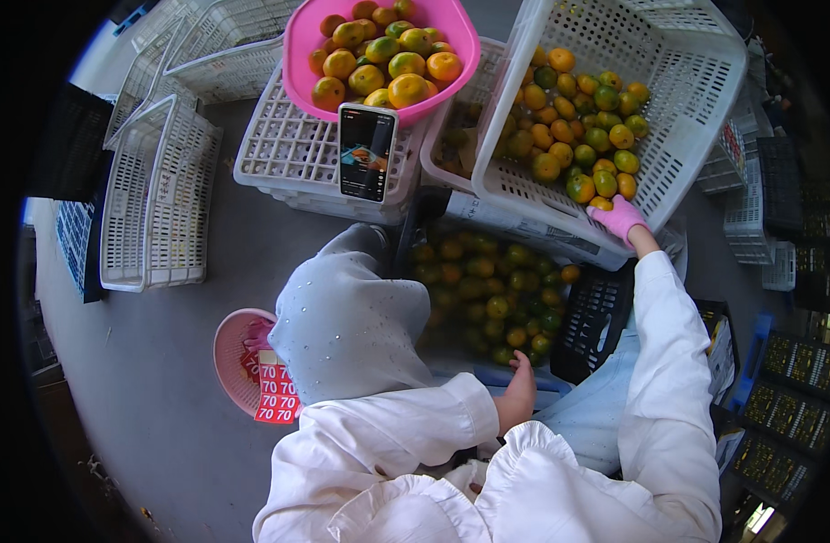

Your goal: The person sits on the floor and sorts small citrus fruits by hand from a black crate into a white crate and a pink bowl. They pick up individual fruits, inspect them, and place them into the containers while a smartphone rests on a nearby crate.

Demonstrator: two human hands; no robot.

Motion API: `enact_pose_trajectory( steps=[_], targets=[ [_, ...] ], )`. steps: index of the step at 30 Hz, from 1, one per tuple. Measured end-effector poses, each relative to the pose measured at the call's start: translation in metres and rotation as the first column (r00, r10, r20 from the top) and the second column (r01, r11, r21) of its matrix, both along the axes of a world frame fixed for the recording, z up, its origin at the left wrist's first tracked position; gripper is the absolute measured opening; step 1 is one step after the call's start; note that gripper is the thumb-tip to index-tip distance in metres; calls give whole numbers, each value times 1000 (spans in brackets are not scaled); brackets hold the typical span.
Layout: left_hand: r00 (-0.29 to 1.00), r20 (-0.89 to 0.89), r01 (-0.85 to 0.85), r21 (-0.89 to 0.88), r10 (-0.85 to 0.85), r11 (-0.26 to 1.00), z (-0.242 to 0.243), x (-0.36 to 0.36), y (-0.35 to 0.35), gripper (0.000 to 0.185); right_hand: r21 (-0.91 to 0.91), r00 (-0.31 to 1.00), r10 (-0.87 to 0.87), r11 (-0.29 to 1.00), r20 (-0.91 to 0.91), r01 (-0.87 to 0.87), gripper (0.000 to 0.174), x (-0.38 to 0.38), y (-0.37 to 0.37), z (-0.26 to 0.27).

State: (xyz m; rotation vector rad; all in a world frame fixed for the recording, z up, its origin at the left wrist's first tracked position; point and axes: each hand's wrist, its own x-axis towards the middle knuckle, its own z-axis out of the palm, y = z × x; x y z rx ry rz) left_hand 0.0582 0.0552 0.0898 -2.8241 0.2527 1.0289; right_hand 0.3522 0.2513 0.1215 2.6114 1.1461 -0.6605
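Note:
My right hand (618, 218), in a pink glove, is at the lower right corner of a tilted white plastic crate (693, 88) of green-orange citrus fruits (578, 129). Its fingers touch a small orange fruit (599, 203); whether they grip it is unclear. Bare and partly curled, my left hand (519, 390) is over the near edge of a black crate, beside the citrus fruits (496, 307) lying in it. I see nothing held in that hand, though its palm is partly hidden. A black perforated crate part (593, 319) stands between the two hands.
A pink basin (296, 61) of citrus fruits and a smartphone (366, 153) rest on upturned white crates (286, 136). White crates (184, 197) stand at the left. On the floor a pink basket (228, 360) holds red sticker sheets (277, 390). Filled black crates (798, 360) are at the right.

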Motion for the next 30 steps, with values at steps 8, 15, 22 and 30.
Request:
enact_pose_trajectory(
  steps=[8, 15, 22, 30],
  targets=[
    [1000, 10, 11, 4, -11, 1000, -2, 6, -2, 35, -25, 599, -99, 991, -795, 131, 49, -36, 9, 57],
    [999, 10, -32, 67, 31, 997, -5, 3, -6, 45, -74, -17, -73, 930, -997, 361, 55, -146, -27, 124],
    [997, 35, -77, 87, 74, 993, -6, -5, -7, 51, -524, -476, -316, 748, -821, 407, 59, -191, -96, 144],
    [993, 24, -114, -18, 115, 993, 4, -11, 4, 35, -610, -625, -211, 585, -751, 535, 40, -192, -109, 71]
  ],
)
